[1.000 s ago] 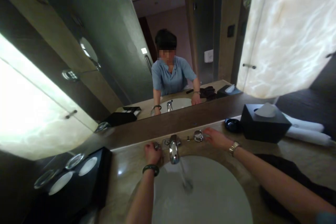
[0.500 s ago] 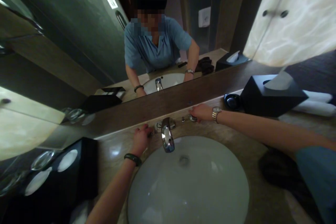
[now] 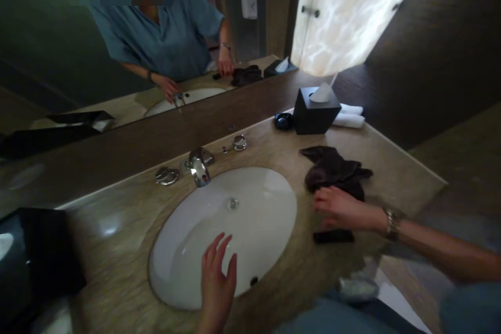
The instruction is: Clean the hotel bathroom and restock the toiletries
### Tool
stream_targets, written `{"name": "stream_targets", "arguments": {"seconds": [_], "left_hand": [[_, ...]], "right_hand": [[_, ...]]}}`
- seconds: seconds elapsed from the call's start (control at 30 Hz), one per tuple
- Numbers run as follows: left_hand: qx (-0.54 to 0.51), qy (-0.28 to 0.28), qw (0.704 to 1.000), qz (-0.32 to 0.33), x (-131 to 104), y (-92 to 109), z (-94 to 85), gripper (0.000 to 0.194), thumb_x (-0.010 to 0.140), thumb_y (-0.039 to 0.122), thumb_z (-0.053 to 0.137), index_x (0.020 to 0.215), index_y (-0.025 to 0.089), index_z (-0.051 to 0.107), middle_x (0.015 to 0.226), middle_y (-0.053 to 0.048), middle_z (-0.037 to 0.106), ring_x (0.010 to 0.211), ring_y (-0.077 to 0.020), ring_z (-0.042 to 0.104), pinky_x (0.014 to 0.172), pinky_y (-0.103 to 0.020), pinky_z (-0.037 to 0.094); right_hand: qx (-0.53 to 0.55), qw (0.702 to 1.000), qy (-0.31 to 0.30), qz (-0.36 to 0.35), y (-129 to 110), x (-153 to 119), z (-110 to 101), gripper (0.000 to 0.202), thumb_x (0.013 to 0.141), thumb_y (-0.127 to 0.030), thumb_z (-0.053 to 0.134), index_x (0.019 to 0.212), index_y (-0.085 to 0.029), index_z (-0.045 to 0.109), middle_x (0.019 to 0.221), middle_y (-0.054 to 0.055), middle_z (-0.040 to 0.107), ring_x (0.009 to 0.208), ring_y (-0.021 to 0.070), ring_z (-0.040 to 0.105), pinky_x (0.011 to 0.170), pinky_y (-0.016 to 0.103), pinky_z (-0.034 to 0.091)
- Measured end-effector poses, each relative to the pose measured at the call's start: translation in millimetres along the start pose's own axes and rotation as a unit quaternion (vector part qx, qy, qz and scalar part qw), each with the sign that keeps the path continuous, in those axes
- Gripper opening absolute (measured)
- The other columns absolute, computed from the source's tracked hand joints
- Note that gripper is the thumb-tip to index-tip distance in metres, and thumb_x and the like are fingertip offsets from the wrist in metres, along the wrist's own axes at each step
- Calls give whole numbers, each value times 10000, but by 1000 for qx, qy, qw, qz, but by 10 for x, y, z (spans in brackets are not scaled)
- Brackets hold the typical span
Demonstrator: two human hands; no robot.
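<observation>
My left hand (image 3: pixel 217 282) is over the near part of the white oval sink (image 3: pixel 270 209), fingers apart and empty. My right hand (image 3: pixel 346 211) hovers over the counter to the right of the sink, its fingers loosely bent with nothing visible in them. Just beyond it lies a crumpled dark cloth (image 3: pixel 332 167), partly hidden by the hand. A small black oblong object (image 3: pixel 332 237) rests on the counter right below that hand. Behind the sink stand the chrome faucet (image 3: pixel 200 169), a left knob (image 3: pixel 167 176) and a right knob (image 3: pixel 239 142).
A black tissue box (image 3: pixel 315 117) stands at the back right, with a dark round dish (image 3: pixel 283 121) and rolled white towels (image 3: pixel 348 119) beside it. A black tray-like box (image 3: pixel 50 255) sits on the left. The mirror (image 3: pixel 250 52) spans the wall behind.
Both hands have left the knobs beside the faucet. My left hand moved back over the sink; my right moved to the dark cloth. The view has turned to the right.
</observation>
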State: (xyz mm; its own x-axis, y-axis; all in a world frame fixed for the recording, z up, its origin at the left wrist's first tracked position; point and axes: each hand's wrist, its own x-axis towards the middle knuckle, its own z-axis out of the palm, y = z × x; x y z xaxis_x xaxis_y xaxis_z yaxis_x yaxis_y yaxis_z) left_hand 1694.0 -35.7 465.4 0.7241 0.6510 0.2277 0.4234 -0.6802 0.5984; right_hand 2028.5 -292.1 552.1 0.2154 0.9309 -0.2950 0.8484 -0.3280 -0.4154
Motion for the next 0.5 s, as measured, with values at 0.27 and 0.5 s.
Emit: {"name": "stream_targets", "arguments": {"seconds": [0.27,0.5], "left_hand": [[-267,-268,925,41,-267,1468,745,532,915,250,625,1443,186,652,1461,-197,675,1367,-376,610,1199,-629,444],[-403,-266,850,-211,-261,1434,361,444,882,659,576,980,226,575,633,52,477,433,-143,394,439,-308,353]], "right_hand": [[82,995,39,50,-436,-633,624,421,846,10,562,1200,-154,721,1184,145,715,1187,318,636,1060,540,539],[626,743,235,4,-1038,-126,642,688,804,-423,867,1396,-276,548,1404,120,616,1194,248,655,1042,467,551]]}}
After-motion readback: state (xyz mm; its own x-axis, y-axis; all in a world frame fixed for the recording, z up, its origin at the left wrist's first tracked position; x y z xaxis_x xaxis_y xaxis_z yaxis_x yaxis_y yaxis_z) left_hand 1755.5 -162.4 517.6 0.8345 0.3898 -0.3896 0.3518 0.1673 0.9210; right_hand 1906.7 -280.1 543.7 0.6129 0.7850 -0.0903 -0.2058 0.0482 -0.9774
